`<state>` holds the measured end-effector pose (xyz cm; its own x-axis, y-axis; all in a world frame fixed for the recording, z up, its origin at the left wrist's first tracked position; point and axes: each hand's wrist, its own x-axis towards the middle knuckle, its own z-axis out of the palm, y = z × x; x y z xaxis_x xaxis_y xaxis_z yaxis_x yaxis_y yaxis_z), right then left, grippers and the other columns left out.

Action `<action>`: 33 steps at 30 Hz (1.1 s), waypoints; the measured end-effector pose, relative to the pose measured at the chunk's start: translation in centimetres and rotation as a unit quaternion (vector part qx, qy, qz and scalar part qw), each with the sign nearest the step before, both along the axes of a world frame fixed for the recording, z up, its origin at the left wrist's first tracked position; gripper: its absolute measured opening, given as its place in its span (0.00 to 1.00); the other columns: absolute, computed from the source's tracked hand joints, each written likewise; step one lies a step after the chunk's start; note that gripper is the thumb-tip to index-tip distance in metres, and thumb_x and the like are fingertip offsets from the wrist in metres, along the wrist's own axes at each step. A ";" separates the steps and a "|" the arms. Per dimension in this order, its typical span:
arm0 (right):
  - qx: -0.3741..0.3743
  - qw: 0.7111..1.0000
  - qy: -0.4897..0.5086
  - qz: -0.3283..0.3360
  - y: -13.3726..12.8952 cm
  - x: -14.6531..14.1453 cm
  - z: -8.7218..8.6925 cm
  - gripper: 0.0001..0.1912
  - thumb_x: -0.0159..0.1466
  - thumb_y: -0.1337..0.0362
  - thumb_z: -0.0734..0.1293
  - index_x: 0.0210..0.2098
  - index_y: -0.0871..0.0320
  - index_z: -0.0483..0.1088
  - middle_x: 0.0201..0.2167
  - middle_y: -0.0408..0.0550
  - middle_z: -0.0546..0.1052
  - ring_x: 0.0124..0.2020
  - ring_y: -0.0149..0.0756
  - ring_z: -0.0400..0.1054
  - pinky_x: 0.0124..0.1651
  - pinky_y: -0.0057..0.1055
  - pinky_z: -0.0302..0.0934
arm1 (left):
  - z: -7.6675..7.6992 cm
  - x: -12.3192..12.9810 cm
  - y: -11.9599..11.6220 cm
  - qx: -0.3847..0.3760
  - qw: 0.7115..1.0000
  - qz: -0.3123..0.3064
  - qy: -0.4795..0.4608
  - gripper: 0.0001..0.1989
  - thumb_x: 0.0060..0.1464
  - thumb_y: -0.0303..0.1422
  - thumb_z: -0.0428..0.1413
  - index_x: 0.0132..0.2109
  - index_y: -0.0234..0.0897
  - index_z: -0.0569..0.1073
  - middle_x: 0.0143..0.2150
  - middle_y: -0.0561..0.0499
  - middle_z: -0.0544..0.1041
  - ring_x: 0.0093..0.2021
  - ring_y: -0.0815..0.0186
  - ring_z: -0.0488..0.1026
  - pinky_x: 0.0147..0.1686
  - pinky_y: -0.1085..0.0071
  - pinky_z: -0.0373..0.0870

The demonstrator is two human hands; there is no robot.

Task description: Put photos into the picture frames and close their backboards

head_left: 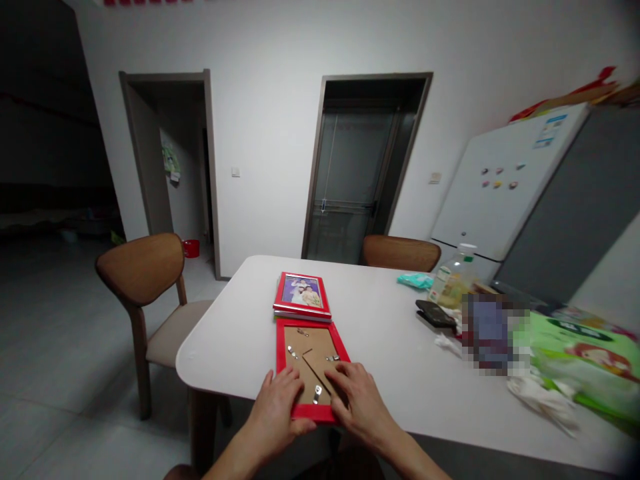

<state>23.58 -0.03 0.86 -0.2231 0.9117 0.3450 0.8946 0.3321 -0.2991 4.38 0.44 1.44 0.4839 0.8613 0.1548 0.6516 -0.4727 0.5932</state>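
A red picture frame lies face down at the near edge of the white table, its brown backing board and metal clips showing. My left hand holds its lower left corner, fingers on the backing and thumb along the bottom edge. At the lower right corner, my right hand grips the frame, fingers bent over the backing. A dark diagonal stand piece runs across the board towards my right fingers. Just beyond, a stack of red frames lies with a photo facing up.
The white table bears a bottle, a black object, a teal packet, crumpled tissues and a green package on the right. Wooden chairs stand left and behind. A fridge is at the right.
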 end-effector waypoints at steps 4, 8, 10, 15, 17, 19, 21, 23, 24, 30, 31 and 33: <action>0.004 0.998 -0.014 0.066 -0.7 -0.9 0.6 0.15 0.55 0.66 0.57 0.40 0.50 0.68 0.43 0.47 0.65 0.46 0.38 0.56 0.46 0.36 0.50 | -0.3 -0.8 0.1 -0.004 1.000 -0.004 -0.027 0.20 0.36 0.34 0.61 0.41 0.36 0.69 0.55 0.40 0.62 0.56 0.56 0.55 0.54 0.57 0.49; -0.007 0.993 -0.029 0.113 -1.2 -1.9 1.1 0.14 0.57 0.63 0.57 0.40 0.46 0.68 0.46 0.45 0.64 0.47 0.39 0.54 0.48 0.37 0.48 | -0.8 -1.4 0.5 0.004 0.997 -0.006 -0.076 0.15 0.38 0.35 0.59 0.37 0.38 0.70 0.53 0.41 0.64 0.56 0.57 0.55 0.53 0.61 0.53; -0.011 0.993 -0.036 0.111 -1.2 -2.2 1.3 0.14 0.57 0.61 0.57 0.42 0.45 0.67 0.46 0.45 0.64 0.47 0.39 0.54 0.48 0.38 0.47 | -0.8 -1.5 0.7 0.009 0.997 -0.009 -0.070 0.15 0.39 0.37 0.59 0.36 0.37 0.70 0.54 0.41 0.63 0.56 0.56 0.55 0.53 0.61 0.53; -0.017 0.990 -0.046 0.135 -1.3 -2.2 1.5 0.12 0.58 0.61 0.57 0.37 0.47 0.69 0.44 0.45 0.65 0.46 0.37 0.54 0.47 0.37 0.48 | -0.6 -1.4 0.8 0.000 1.000 -0.008 -0.023 0.17 0.39 0.39 0.59 0.37 0.36 0.69 0.54 0.42 0.63 0.56 0.57 0.54 0.53 0.63 0.53; -0.014 0.988 -0.046 0.145 -1.3 -2.1 1.5 0.11 0.58 0.61 0.57 0.36 0.48 0.69 0.43 0.44 0.65 0.46 0.37 0.54 0.47 0.37 0.49 | -0.5 -1.4 0.8 0.000 1.000 -0.004 -0.018 0.17 0.39 0.39 0.59 0.37 0.36 0.68 0.54 0.43 0.63 0.56 0.58 0.55 0.53 0.63 0.54; -0.010 0.988 -0.042 0.150 -1.1 -1.8 1.3 0.11 0.58 0.61 0.57 0.37 0.48 0.68 0.44 0.45 0.65 0.46 0.37 0.55 0.47 0.36 0.49 | -0.3 -1.4 0.7 -0.003 1.000 0.002 -0.014 0.17 0.37 0.37 0.60 0.37 0.36 0.68 0.54 0.42 0.63 0.56 0.59 0.55 0.53 0.64 0.54; -0.002 0.993 -0.030 0.118 -0.3 -1.3 0.9 0.13 0.58 0.61 0.56 0.41 0.50 0.67 0.44 0.47 0.65 0.46 0.37 0.55 0.47 0.35 0.50 | 0.0 -1.3 0.7 -0.010 1.000 0.006 -0.007 0.16 0.36 0.35 0.61 0.35 0.36 0.68 0.54 0.42 0.63 0.56 0.59 0.55 0.53 0.65 0.54; 0.003 0.999 -0.022 0.042 0.9 -0.5 0.4 0.16 0.58 0.61 0.55 0.44 0.53 0.65 0.44 0.50 0.66 0.45 0.38 0.56 0.45 0.35 0.51 | 0.3 -1.3 0.6 -0.017 1.000 0.006 -0.001 0.15 0.36 0.33 0.62 0.34 0.36 0.68 0.54 0.41 0.63 0.56 0.60 0.55 0.53 0.66 0.54; 0.003 1.000 -0.024 0.002 1.6 -0.1 0.2 0.16 0.58 0.62 0.54 0.44 0.55 0.65 0.44 0.51 0.66 0.45 0.39 0.57 0.45 0.35 0.52 | 0.4 -1.3 0.5 -0.019 1.000 0.005 0.001 0.15 0.36 0.33 0.62 0.33 0.36 0.68 0.54 0.41 0.63 0.56 0.60 0.54 0.53 0.67 0.54; -0.016 0.997 -0.037 -0.062 4.1 0.9 -0.6 0.15 0.58 0.63 0.53 0.36 0.57 0.70 0.37 0.51 0.66 0.39 0.36 0.58 0.41 0.30 0.52 | 0.7 -1.4 0.4 -0.027 1.000 0.008 0.001 0.14 0.36 0.32 0.61 0.32 0.36 0.68 0.54 0.42 0.62 0.57 0.61 0.54 0.52 0.69 0.54; -0.017 0.998 -0.031 -0.060 4.2 0.9 -0.7 0.15 0.58 0.64 0.53 0.35 0.57 0.70 0.36 0.51 0.66 0.39 0.36 0.58 0.41 0.29 0.52 | 0.6 -1.3 0.4 -0.026 1.000 0.010 0.001 0.13 0.36 0.32 0.61 0.32 0.36 0.68 0.54 0.42 0.62 0.57 0.61 0.54 0.52 0.69 0.54; -0.016 0.998 -0.018 -0.054 4.2 0.7 -0.8 0.15 0.58 0.65 0.53 0.33 0.58 0.70 0.36 0.50 0.66 0.39 0.35 0.58 0.42 0.28 0.51 | 0.5 -1.3 0.4 -0.024 1.000 0.016 0.003 0.14 0.36 0.32 0.61 0.32 0.36 0.68 0.55 0.43 0.62 0.57 0.61 0.54 0.52 0.70 0.53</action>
<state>24.27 4.17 0.09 -0.1357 0.9415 0.3085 0.9349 0.2247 -0.2748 3.08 0.88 1.98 0.4573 0.8825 0.1095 0.6696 -0.4228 0.6107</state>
